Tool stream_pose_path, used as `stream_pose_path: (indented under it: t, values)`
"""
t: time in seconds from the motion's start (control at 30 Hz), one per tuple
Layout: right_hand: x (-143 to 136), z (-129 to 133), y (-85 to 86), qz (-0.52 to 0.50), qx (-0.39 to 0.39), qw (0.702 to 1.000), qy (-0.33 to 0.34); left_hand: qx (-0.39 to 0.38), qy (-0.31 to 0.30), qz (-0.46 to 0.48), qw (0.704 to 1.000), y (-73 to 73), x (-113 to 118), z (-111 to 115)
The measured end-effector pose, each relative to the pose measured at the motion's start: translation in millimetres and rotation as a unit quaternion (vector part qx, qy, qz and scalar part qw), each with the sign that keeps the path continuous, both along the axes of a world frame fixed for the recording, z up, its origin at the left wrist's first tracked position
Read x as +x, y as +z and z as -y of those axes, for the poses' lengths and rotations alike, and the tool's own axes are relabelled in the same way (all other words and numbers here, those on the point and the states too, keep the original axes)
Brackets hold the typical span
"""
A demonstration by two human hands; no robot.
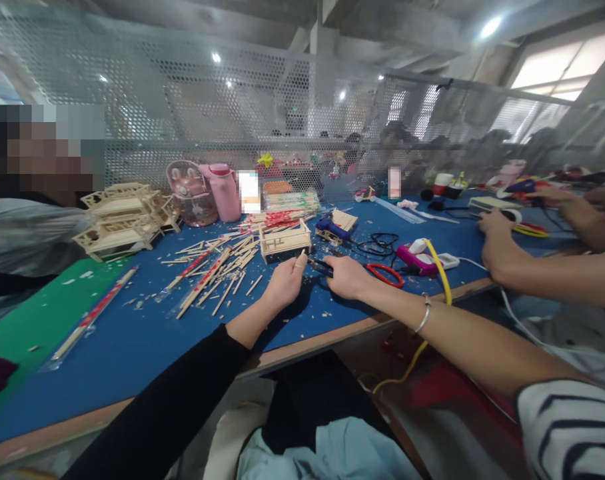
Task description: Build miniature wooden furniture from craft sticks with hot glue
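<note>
Pinching a small pale wooden stick (303, 253), left fingers (296, 267) should sit just clear of the dark metal pliers (320, 267) clasped in right fingers (335, 264).

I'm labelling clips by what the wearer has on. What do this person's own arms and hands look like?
The left arm wears a plain black sleeve, ending on the forearm, and the left hand is ungloved. The right arm has a white sleeve with dark stripes higher up and a slim silvery bracelet; the right hand is ungloved too.
</note>
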State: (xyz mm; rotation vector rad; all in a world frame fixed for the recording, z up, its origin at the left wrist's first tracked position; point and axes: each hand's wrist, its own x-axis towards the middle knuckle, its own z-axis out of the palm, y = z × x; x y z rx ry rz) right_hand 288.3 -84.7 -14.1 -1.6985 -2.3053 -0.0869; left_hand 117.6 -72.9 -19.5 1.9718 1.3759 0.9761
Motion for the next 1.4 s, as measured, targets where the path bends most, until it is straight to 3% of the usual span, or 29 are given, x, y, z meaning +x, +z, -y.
stream_pose_path:
  t: [0.1,0.23,0.37,0.43,0.53,0.67,0.73,0.83,0.93,1.0,1.07,1.2,1.3,1.4]
  values:
    - [3.2,-4.1,-0.2,0.052,0.061,0.996,-0.030,-0.025,0.000,0.001,1.000,1.9,5.4,1.4]
    - [8.9,-8.3,2.9,0.052,0.055,0.995,-0.071,0.044,-0.038,-0.058,0.997,7.6,-0.4,-0.4]
    - [13.2,-8.2,8.3,0.050,-0.001,0.995,-0.081,0.077,0.030,-0.202,0.976,10.7,-20.2,-8.6]
    - [12.2,-6.1,10.0,0.056,-0.009,0.996,-0.069,0.129,0.046,-0.225,0.965,10.6,-25.7,-12.0]
    - [7.0,-1.2,10.2,0.058,-0.013,0.997,-0.051,0.204,0.028,-0.186,0.961,10.0,-24.8,-14.7]
    - [2.0,3.0,7.5,0.057,-0.013,0.998,-0.027,0.216,-0.038,-0.143,0.965,10.8,-21.0,-17.2]
    - [3.8,2.0,5.1,0.047,-0.025,0.998,-0.028,0.222,-0.009,-0.121,0.967,12.4,-22.7,-19.4]
    - [9.7,-1.9,2.3,-0.001,-0.067,0.994,-0.083,0.174,0.063,-0.040,0.982,14.3,-28.2,-24.0]
    - [11.6,-4.1,4.7,-0.068,-0.006,0.990,-0.120,0.057,0.052,0.059,0.995,12.9,-32.2,-28.6]
    - [7.2,-4.3,10.4,-0.114,0.080,0.988,-0.069,0.000,0.025,0.117,0.993,11.1,-33.0,-30.1]
    - [-1.7,-6.1,18.7,-0.171,0.114,0.979,0.016,-0.028,0.009,0.156,0.987,10.3,-32.8,-30.0]
    - [-25.0,-23.4,36.8,-0.280,0.011,0.951,0.131,-0.012,0.004,0.155,0.988,11.7,-31.8,-27.2]
    - [-38.9,-46.5,44.4,-0.272,-0.060,0.945,0.169,0.004,0.038,0.133,0.990,12.3,-33.1,-25.4]
    - [-45.3,-67.7,39.2,-0.256,-0.091,0.944,0.186,0.056,0.095,0.084,0.990,13.9,-39.4,-25.6]
